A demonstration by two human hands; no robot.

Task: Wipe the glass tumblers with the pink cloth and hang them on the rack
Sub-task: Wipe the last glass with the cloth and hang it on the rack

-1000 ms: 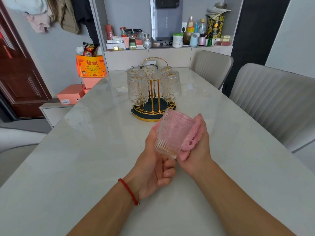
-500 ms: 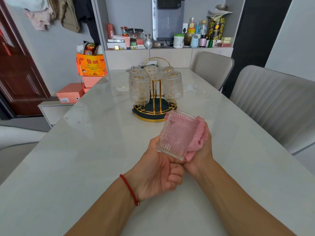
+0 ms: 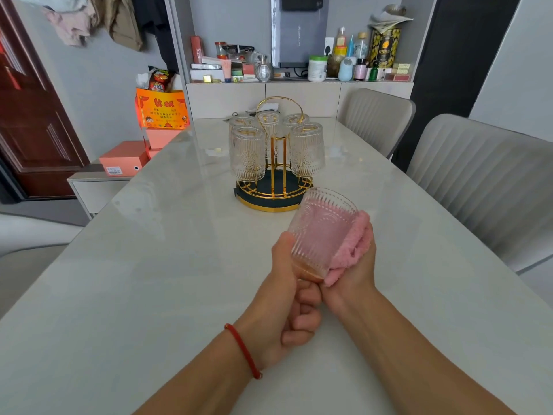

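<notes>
wiping last tumbler, rack nearly full

pale marble-look table [image 3: 149,265] in a dining room, two grey chairs [image 3: 484,181] on the right side, cluttered shelf [image 3: 299,70] at the far end, orange boxes [image 3: 125,158] on a side unit at left.

rack [image 3: 276,163], gold wire on a dark round base, stands mid-table with five glass tumblers hung upside down on it [image 3: 247,152]. one more tumbler [image 3: 321,232] is held just in front of the rack, above the table, tilted with its mouth pointing up and away toward the rack.

left hand [image 3: 287,298] grips the tumbler near its base, thumb up along the left wall, lower fingers curled under. right hand [image 3: 356,265] is cupped round the right side with the pink cloth [image 3: 350,247] bunched between palm and glass; fingers are hidden behind the glass, so how tightly they curl i cannot tell. pink shows through the ribbed wall; whether the cloth is inside or only behind the glass is unclear.

step in hand looks like wiping. to do it well: keep the left grip low and firm on the base, turn the glass against the cloth so the ribs get covered all round, do rim and inside too. ribbed glass likely slippery if damp. then invert it and find a free peg, probably on the near side, without knocking the hung glasses.
</notes>
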